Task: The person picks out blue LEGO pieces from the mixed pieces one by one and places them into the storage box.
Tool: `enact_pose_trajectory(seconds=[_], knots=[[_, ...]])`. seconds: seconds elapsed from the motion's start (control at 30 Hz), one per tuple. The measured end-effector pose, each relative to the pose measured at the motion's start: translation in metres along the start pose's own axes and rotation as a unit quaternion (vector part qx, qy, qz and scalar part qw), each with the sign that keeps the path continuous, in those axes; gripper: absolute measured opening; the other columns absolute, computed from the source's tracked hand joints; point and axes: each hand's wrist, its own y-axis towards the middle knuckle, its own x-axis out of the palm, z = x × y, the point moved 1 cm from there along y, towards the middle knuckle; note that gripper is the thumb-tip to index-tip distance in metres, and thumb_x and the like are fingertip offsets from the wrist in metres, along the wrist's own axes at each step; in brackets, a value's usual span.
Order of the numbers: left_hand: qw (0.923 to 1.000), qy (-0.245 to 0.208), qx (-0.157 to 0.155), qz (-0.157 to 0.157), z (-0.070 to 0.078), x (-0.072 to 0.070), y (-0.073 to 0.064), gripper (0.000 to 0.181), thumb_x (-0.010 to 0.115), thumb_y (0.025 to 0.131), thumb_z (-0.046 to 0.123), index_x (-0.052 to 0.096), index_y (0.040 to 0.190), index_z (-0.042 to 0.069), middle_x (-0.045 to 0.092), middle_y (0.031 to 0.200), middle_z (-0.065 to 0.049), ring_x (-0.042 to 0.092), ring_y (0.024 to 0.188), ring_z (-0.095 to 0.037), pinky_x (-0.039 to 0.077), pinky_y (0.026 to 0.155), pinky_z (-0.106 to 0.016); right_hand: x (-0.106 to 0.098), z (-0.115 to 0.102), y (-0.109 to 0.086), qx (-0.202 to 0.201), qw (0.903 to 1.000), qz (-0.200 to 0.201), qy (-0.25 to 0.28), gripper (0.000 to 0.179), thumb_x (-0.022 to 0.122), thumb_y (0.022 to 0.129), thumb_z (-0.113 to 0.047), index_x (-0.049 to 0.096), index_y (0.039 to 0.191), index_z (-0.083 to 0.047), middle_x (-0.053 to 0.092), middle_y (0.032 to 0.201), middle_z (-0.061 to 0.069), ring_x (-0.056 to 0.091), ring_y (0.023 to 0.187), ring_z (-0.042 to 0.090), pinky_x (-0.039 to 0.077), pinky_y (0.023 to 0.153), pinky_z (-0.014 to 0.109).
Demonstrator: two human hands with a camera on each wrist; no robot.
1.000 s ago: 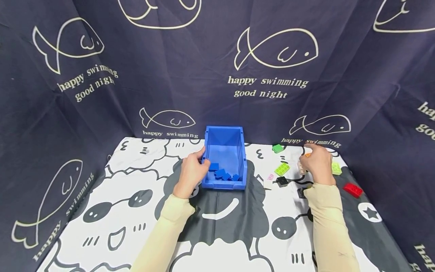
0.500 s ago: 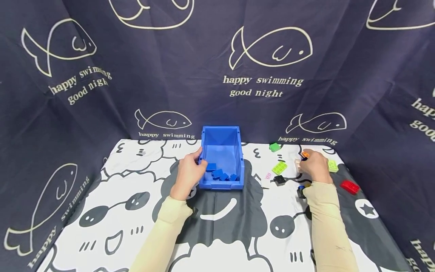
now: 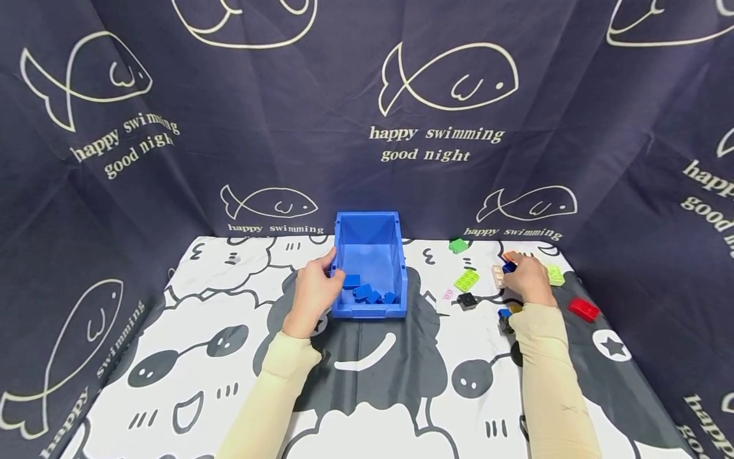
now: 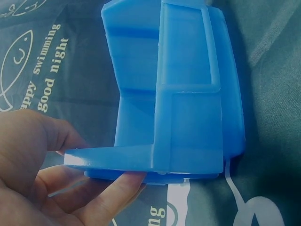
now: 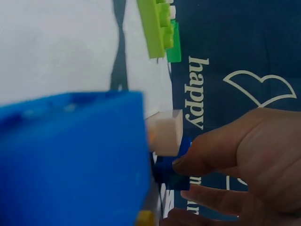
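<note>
My left hand (image 3: pixel 312 290) grips the left wall of a blue plastic bin (image 3: pixel 369 312), the thumb inside and the fingers outside in the left wrist view. Several blue toy bricks (image 3: pixel 362 293) lie in the front of the bin. To the right, my right hand (image 3: pixel 530 280) pinches a dark blue toy brick (image 5: pixel 170 174) between thumb and fingers, low over the cloth. A beige brick (image 3: pixel 497 276) is just left of these fingertips, and an orange brick (image 3: pixel 509 255) shows behind them.
Around the right hand lie a lime brick (image 3: pixel 467 280), a green brick (image 3: pixel 458 246), a black brick (image 3: pixel 467 301), a small pink brick (image 3: pixel 447 294), a red brick (image 3: pixel 583 310) and a pale lime brick (image 3: pixel 555 275). A blue brick (image 3: pixel 504 313) sits near the right cuff. Dark fabric (image 3: pixel 367 172) hangs behind.
The right hand's fingers have drawn back a little from over the orange brick, and the dark blue brick now shows at their tips. The left hand keeps its grip. The head view has turned slightly right.
</note>
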Motion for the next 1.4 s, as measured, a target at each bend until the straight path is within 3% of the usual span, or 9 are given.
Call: enact_pose_trajectory(seconds=[0.2, 0.47, 0.8, 1.07, 1.27, 1.4], knots=[[1.0000, 0.003, 0.002, 0.002, 0.001, -0.001, 0.000, 0.054, 0.065, 0.091, 0.018, 0.061, 0.145, 0.014, 0.058, 0.059, -0.004, 0.049, 0.048, -0.018, 0.038, 0.047, -0.035, 0.001, -0.001, -0.001, 0.009, 0.9999, -0.006, 0.011, 0.067, 0.064, 0.081, -0.005, 0.054, 0.147, 0.001, 0.047, 0.134, 0.042, 0.046, 0.120, 0.056, 0.041, 0.100, 0.065], [1.0000, 0.000, 0.009, 0.005, 0.001, 0.001, -0.001, 0.054, 0.066, 0.090, 0.016, 0.062, 0.144, 0.013, 0.059, 0.059, -0.003, 0.047, 0.046, -0.017, 0.037, 0.045, -0.035, 0.002, 0.000, -0.001, 0.000, 0.9999, 0.013, -0.002, 0.059, 0.072, 0.078, -0.010, 0.063, 0.135, 0.002, 0.057, 0.133, 0.037, 0.052, 0.118, 0.056, 0.043, 0.098, 0.063], [1.0000, 0.002, 0.006, 0.001, 0.000, 0.000, 0.000, 0.055, 0.065, 0.091, 0.018, 0.060, 0.146, 0.013, 0.059, 0.060, -0.003, 0.049, 0.047, -0.018, 0.036, 0.045, -0.034, 0.006, -0.004, -0.001, 0.031, 0.9989, 0.031, 0.015, 0.049, 0.071, 0.081, -0.010, 0.068, 0.127, 0.003, 0.060, 0.130, 0.036, 0.056, 0.111, 0.055, 0.047, 0.094, 0.060], [1.0000, 0.001, 0.005, 0.000, -0.001, 0.001, -0.001, 0.055, 0.066, 0.092, 0.017, 0.060, 0.146, 0.013, 0.060, 0.061, -0.004, 0.049, 0.048, -0.018, 0.038, 0.046, -0.035, 0.004, -0.006, -0.003, 0.031, 0.9982, 0.044, 0.026, 0.053, 0.077, 0.074, -0.008, 0.069, 0.125, 0.003, 0.061, 0.128, 0.037, 0.056, 0.110, 0.057, 0.047, 0.094, 0.061], [1.0000, 0.000, 0.002, -0.001, -0.001, 0.002, -0.002, 0.054, 0.066, 0.092, 0.017, 0.060, 0.146, 0.013, 0.060, 0.062, -0.005, 0.048, 0.048, -0.018, 0.037, 0.046, -0.034, -0.002, -0.010, -0.010, 0.030, 0.9970, 0.055, 0.046, 0.049, 0.066, 0.078, -0.005, 0.069, 0.126, 0.004, 0.062, 0.127, 0.035, 0.059, 0.105, 0.051, 0.050, 0.087, 0.058], [1.0000, -0.003, 0.000, -0.003, 0.000, 0.002, -0.002, 0.054, 0.067, 0.092, 0.016, 0.060, 0.146, 0.013, 0.059, 0.059, -0.004, 0.049, 0.047, -0.018, 0.036, 0.045, -0.033, -0.008, -0.016, -0.014, 0.017, 0.9938, 0.090, 0.063, 0.047, 0.058, 0.077, -0.003, 0.072, 0.122, 0.001, 0.067, 0.122, 0.031, 0.060, 0.099, 0.047, 0.050, 0.082, 0.054]])
